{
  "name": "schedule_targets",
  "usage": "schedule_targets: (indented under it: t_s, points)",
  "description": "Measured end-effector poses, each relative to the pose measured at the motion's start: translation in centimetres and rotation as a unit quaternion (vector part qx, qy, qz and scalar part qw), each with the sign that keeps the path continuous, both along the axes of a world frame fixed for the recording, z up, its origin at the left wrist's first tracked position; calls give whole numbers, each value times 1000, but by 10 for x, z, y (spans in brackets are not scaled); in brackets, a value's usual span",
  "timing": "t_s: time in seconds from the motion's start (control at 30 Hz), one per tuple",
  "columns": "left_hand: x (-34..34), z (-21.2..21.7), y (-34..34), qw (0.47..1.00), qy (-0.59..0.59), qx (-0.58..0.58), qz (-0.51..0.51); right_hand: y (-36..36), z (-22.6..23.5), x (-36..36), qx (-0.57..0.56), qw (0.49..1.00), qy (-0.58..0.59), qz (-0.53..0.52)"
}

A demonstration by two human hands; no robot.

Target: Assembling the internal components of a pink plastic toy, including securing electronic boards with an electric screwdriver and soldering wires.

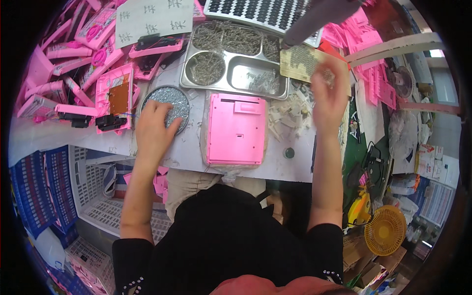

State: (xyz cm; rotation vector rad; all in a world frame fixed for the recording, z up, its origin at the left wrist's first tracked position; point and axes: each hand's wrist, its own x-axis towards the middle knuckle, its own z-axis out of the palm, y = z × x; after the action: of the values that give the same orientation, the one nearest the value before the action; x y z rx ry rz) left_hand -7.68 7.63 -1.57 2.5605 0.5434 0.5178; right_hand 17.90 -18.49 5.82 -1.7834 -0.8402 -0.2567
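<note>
My left hand (153, 129) reaches into a round dish (184, 129) of small silver screws (178, 101). Its thumb stands apart from the fingers, whose tips rest among the screws. On the right, my right hand (332, 96) is raised beside a brass-coloured perforated plate (296, 63), and motion smears its fingers. I cannot make out anything in it. Between my hands, a flat pink plastic housing (236, 132) lies on the table, with a slot near its far edge and several small holes. White plastic pieces (287, 115) are heaped between the housing and my right hand.
A metal tray (237, 92) with compartments of small metal parts sits beyond the housing. Pink casings with wires (110, 93) pile up at the left. A dark tool arm (319, 22) hangs over the far right. A small green round piece (288, 153) lies near the front edge.
</note>
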Motion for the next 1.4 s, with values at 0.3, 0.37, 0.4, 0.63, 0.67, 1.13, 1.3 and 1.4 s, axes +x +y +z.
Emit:
schedule_targets:
  t_s: [0.3, 0.37, 0.4, 0.63, 0.67, 1.13, 1.3, 1.4]
  points:
    - [3, -10, 19, 1000, -6, 18, 12, 84, 34, -45, 154, 961, -229, -26]
    - [3, -11, 22, 999, 12, 35, 17, 106, 14, -80, -31, 968, -154, 197]
    - [3, -11, 22, 999, 18, 45, 5, 131, -17, -88, -145, 947, -157, 241]
    - [-10, 3, 26, 1000, 7, -9, 5, 193, -69, -101, -392, 831, -274, 282]
    - [-12, 2, 26, 1000, -10, -15, 6, 196, -68, -100, -391, 833, -270, 284]
    - [-21, 2, 28, 999, 28, 22, 42, 228, -75, -104, -411, 818, -263, 305]
    - [-16, 12, 25, 998, 32, -26, 39, 224, -59, -86, -348, 861, -253, 271]
    - [-23, 8, 27, 998, 9, -58, 33, 152, -30, -74, -250, 912, -174, 275]
